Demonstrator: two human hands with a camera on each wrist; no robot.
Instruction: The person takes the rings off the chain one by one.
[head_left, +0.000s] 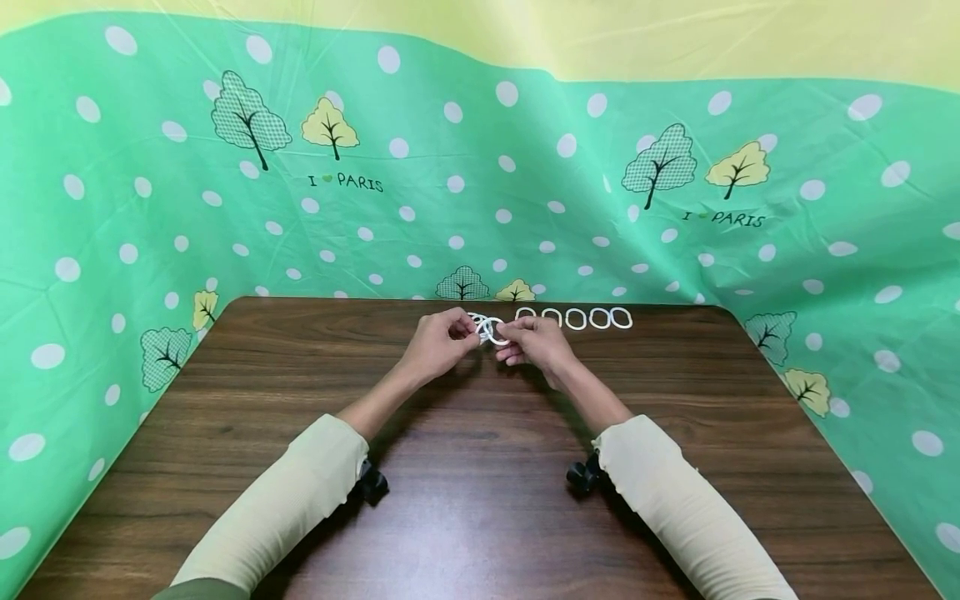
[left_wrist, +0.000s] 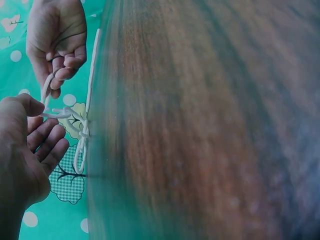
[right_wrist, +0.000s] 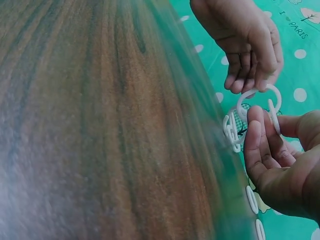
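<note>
Above the far edge of the table, my left hand [head_left: 442,343] and right hand [head_left: 542,346] meet. Thumb and fingers of the left hand pinch a white link [right_wrist: 272,88], rounded like a chain link. My right hand pinches another white link [right_wrist: 274,119], which crosses the left one in the right wrist view and shows a free end there. From the left hand's link trails a short chain of joined white links [left_wrist: 80,150], reaching down to the table's far edge. Fingers partly hide both held links in the head view.
A row of several loose white oval links [head_left: 567,320] lies along the far edge, right of my hands. The dark wood table [head_left: 480,500] stretches toward me. Behind it hangs a green dotted cloth [head_left: 480,183] with printed trees.
</note>
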